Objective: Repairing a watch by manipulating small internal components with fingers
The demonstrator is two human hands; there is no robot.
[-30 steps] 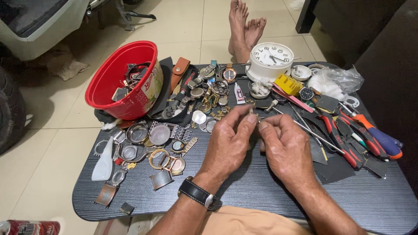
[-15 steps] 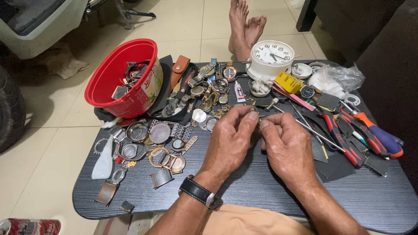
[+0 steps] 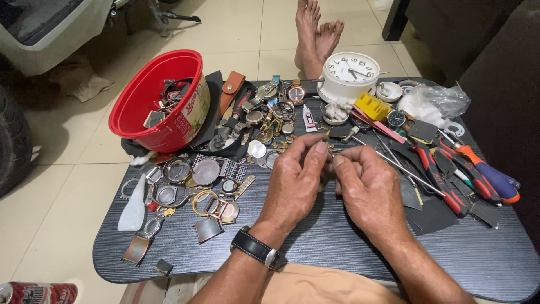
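Now we have both hands meeting over the middle of the dark table (image 3: 337, 253), fingertips almost touching. The left hand (image 3: 295, 183), a black-strapped wristwatch (image 3: 256, 249) on its wrist, curls with thumb and forefinger pinched together at its far right edge. The right hand (image 3: 368, 188) mirrors it, fingers bent inward and pinched toward the left. Whatever sits between those 2 pinches is a tiny part (image 3: 332, 159), mostly hidden by the fingertips, so we cannot tell what it is or which way its long axis runs.

The relation that matters: the part lies right at the tips of both hands, between them, neither hand clearly nearer (the gap is about as tight as it gets).

Around them, plenty of clutter. Left of the left hand lie loose watch cases (image 3: 205, 171) and strap pieces, with a white squeeze bottle (image 3: 134, 205) at the near left. Far left sits a red bucket (image 3: 160, 95) of more parts. Far centre stands a white alarm clock (image 3: 349, 76), a yellow block (image 3: 372, 106) just beside it. To the right, red-handled pliers (image 3: 444, 183) and a blue and orange screwdriver (image 3: 495, 180) lie near the right hand, and 2 bare feet (image 3: 315, 34) rest on the floor beyond the table.
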